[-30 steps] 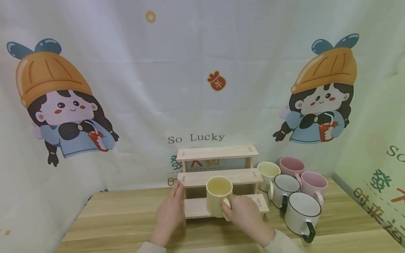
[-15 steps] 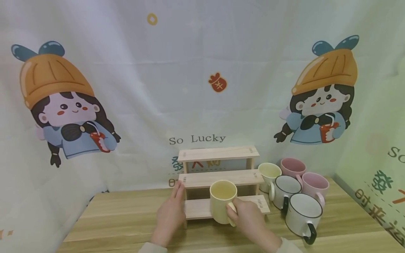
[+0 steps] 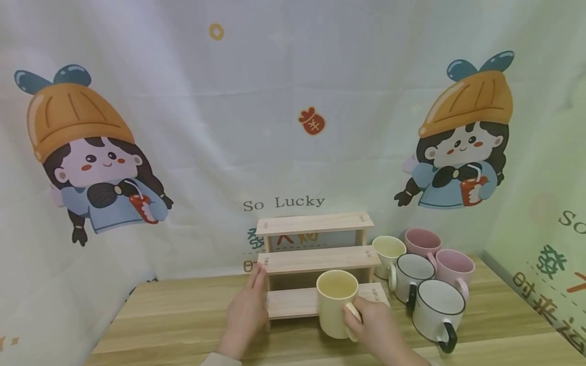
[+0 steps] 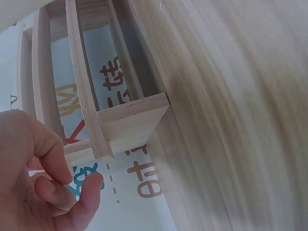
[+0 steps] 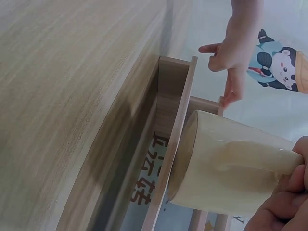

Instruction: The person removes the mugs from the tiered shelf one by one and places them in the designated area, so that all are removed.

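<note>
By its handle, my right hand (image 3: pixel 377 323) holds a pale yellow mug (image 3: pixel 333 305), upright in front of the lowest step of a three-tier wooden shelf (image 3: pixel 316 223). In the right wrist view the mug (image 5: pixel 231 163) covers part of the shelf, and the fingers of the right hand (image 5: pixel 284 204) are at its handle. My left hand (image 3: pixel 244 310) rests against the shelf's left end, fingers extended toward the middle step. The left wrist view shows this hand (image 4: pixel 43 178) beside the shelf end with some fingers loosely bent; its contact point is partly hidden.
Right of the shelf stand a pale yellow mug (image 3: pixel 388 246), a dark pink mug (image 3: pixel 422 239), a light pink mug (image 3: pixel 455 264) and two white mugs with black rims, one behind (image 3: pixel 414 279) and one in front (image 3: pixel 437 317). A printed cloth (image 3: pixel 293 61) hangs behind the wooden table (image 3: pixel 151 325).
My right hand has moved the yellow mug to the right and nearer to me, along the front of the lowest step. The left hand stays at the shelf's left end.
</note>
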Demonstrator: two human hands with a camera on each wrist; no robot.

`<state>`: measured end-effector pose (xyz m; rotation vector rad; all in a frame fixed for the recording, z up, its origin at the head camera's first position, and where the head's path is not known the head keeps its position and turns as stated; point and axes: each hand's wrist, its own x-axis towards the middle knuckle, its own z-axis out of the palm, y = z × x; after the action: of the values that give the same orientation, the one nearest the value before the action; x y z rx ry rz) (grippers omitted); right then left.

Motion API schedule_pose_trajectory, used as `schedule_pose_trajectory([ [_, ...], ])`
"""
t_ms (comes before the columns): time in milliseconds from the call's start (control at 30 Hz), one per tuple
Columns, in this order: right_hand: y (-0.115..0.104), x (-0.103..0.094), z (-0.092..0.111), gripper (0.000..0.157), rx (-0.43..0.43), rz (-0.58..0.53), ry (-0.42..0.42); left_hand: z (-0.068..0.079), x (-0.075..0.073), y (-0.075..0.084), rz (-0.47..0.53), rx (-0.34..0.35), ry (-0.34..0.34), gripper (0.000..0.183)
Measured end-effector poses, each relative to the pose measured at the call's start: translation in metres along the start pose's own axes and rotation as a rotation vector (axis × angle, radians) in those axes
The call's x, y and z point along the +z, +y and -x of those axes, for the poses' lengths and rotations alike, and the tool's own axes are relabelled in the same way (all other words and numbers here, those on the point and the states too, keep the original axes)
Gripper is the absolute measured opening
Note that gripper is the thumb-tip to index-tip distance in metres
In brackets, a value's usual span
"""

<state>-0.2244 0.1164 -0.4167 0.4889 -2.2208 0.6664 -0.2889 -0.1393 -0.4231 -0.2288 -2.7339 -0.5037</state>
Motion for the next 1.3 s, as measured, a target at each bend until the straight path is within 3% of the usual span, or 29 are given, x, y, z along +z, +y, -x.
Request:
schedule_pose_trajectory([
  [267, 0.002, -0.021, 0.003, 0.034, 0.089, 0.043, -0.054, -0.001, 0.0, 0.001, -0.004, 0.003, -0.006, 0.087],
  [500, 0.012, -0.037, 0.005, 0.037, -0.012, 0.055, 0.063, -0.001, 0.001, 0.001, -0.012, -0.003, -0.012, 0.086],
  [667, 0.019, -0.049, 0.007, 0.037, -0.03, 0.065, 0.108, -0.001, 0.001, 0.0, -0.012, -0.006, -0.015, 0.087],
  [1000, 0.036, -0.082, 0.008, 0.032, 0.088, 0.064, 0.125, -0.001, 0.002, 0.0, 0.007, -0.009, -0.022, 0.087],
  [1200, 0.049, -0.102, 0.007, 0.032, 0.063, 0.125, 0.186, 0.0, 0.002, -0.001, 0.006, -0.007, -0.008, 0.085],
  [1300, 0.055, -0.112, 0.008, 0.03, 0.096, 0.148, 0.187, -0.001, 0.002, -0.001, 0.009, -0.004, -0.007, 0.085],
])
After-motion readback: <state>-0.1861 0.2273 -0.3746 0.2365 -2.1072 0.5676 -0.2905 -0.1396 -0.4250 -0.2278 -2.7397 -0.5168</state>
